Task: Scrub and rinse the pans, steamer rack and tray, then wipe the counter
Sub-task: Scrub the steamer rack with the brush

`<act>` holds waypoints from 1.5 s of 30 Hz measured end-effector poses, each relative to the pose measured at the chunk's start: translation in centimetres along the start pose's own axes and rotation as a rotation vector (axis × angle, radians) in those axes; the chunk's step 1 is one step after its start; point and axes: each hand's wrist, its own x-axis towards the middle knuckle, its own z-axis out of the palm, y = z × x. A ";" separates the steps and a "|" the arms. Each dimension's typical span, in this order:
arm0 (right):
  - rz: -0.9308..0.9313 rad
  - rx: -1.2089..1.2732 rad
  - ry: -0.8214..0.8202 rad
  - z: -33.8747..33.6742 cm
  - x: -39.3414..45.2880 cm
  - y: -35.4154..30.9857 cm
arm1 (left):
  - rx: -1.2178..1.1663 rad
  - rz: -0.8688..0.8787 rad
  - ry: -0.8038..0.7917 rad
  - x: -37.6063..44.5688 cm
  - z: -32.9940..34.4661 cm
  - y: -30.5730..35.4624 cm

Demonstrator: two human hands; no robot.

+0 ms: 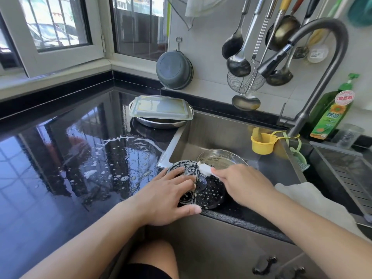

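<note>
A round perforated steamer rack (209,192), covered in white suds, sits tilted at the near left corner of the steel sink (227,131). My left hand (167,196) grips its near left rim, thumb under the edge. My right hand (243,184) holds a white scrubbing cloth (204,168) against the rack's top. Behind the rack a steel pan (221,159) with soapy water lies in the sink. On the black counter (60,158) beyond, a pale rectangular tray (159,107) lies upside down on a round steel pan (161,122).
Suds and water drops (120,158) spread over the counter left of the sink. A faucet (314,63) arches over the sink, with a yellow cup (261,142) and green detergent bottle (332,113) beside it. Ladles (239,63) hang on the wall. A white towel (314,202) lies at right.
</note>
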 end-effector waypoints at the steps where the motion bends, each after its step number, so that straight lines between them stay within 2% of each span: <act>1: 0.000 -0.005 -0.004 0.1 -0.1 -0.3 | -0.003 -0.002 -0.002 0.0 -0.1 0.0; 5: 0.092 -0.053 0.025 -0.3 0.5 0.8 | -0.017 0.001 0.006 0.0 -0.1 0.1; 9: 0.030 -0.183 -0.045 -0.9 -1.9 -0.3 | -0.007 0.000 -0.001 0.0 0.0 0.0; 11: 0.088 -0.192 -0.073 -1.4 -2.4 0.0 | 0.005 0.004 -0.004 0.1 0.0 0.0; 13: 0.128 -0.175 -0.058 -1.6 -1.3 0.2 | -0.001 0.007 -0.003 0.1 0.0 0.0; 18: 0.010 -0.033 -0.002 0.4 1.4 0.9 | -0.011 0.009 -0.009 0.1 -0.1 0.0; 23: 0.034 0.091 -0.176 -0.8 -2.3 4.5 | -0.014 0.023 -0.004 0.1 -0.2 -0.1; 25: 0.034 0.063 -0.202 -1.1 -2.5 4.5 | -0.026 0.027 0.000 0.1 -0.1 -0.2; 31: -0.022 0.133 -0.058 -0.1 2.6 4.0 | -0.077 0.033 0.019 0.1 0.1 -0.3; 37: -0.051 0.188 -0.218 -1.2 -2.1 7.3 | -0.063 0.030 0.009 0.2 0.1 -0.5; 45: -0.065 0.103 -0.120 -0.4 2.5 5.5 | -0.072 0.022 0.006 0.3 0.1 -0.4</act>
